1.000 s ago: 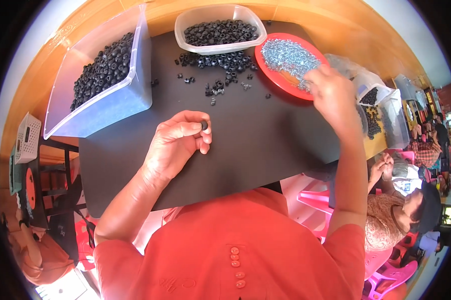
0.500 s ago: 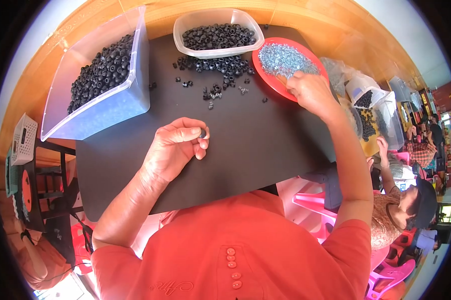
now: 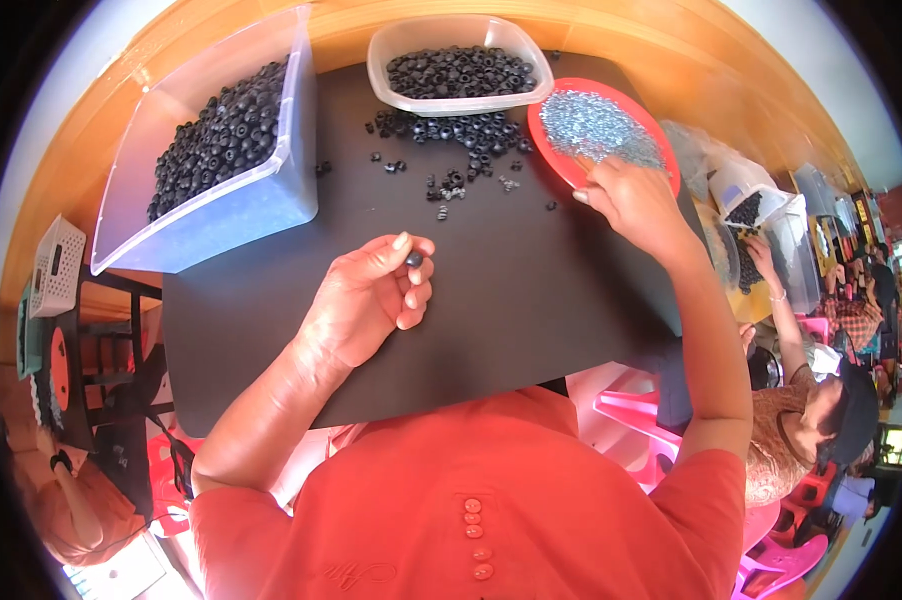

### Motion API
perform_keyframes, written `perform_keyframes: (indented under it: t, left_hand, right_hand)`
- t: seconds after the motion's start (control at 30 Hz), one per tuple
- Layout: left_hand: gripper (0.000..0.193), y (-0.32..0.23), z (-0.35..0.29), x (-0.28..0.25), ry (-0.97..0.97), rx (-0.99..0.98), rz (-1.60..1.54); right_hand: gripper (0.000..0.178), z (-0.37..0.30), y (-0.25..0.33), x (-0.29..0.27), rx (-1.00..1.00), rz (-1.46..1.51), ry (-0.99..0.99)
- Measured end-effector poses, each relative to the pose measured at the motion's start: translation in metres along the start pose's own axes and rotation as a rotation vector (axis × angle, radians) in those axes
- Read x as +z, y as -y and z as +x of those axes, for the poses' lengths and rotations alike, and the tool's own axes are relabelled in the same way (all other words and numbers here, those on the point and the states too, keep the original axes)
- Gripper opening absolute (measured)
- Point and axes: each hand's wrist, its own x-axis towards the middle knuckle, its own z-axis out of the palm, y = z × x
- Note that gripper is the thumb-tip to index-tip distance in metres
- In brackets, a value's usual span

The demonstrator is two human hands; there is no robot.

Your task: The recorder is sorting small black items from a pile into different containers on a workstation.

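Above the middle of the dark table, my left hand (image 3: 371,290) is palm up and pinches a small round black piece (image 3: 413,259) in its fingers. The thumb points up beside the piece, and the other fingers curl loosely. At the right, my right hand (image 3: 631,205) reaches over the near rim of a red plate (image 3: 556,165) full of small clear bluish pieces (image 3: 596,125). Its thumb and fingers come together at the heap's near edge; what they hold, if anything, is too small to make out.
A big translucent bin (image 3: 246,225) of black pieces stands at left. A smaller tub (image 3: 461,103) of them sits at the back, with loose black pieces (image 3: 481,135) before it. To the right, a co-worker's hand (image 3: 761,258) reaches among black pieces.
The whole view has shifted slightly. My left thumb has lifted, showing more of the black piece. My right hand stays at the plate's near side. The co-worker's hand has moved down to the black pieces.
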Motion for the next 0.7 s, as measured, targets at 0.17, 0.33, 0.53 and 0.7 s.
perform_keyframes:
  t: [0.17,0.33,0.53,0.7]
  left_hand:
    - [0.029,-0.001,0.0,-0.001,0.005,-0.036,-0.075]
    - [0.025,0.001,0.001,-0.003,0.042,-0.036,-0.144]
    - [0.023,0.001,0.001,-0.005,0.024,0.003,-0.146]
    - [0.024,0.002,0.003,-0.007,0.053,-0.012,-0.148]
  right_hand:
    - [0.033,0.0,0.012,0.014,-0.052,-0.076,-0.142]
    - [0.026,0.007,0.016,0.03,-0.124,0.018,-0.286]
    - [0.024,0.013,0.026,0.031,-0.188,0.052,-0.402]
    - [0.021,0.013,0.029,0.031,-0.21,0.02,-0.429]
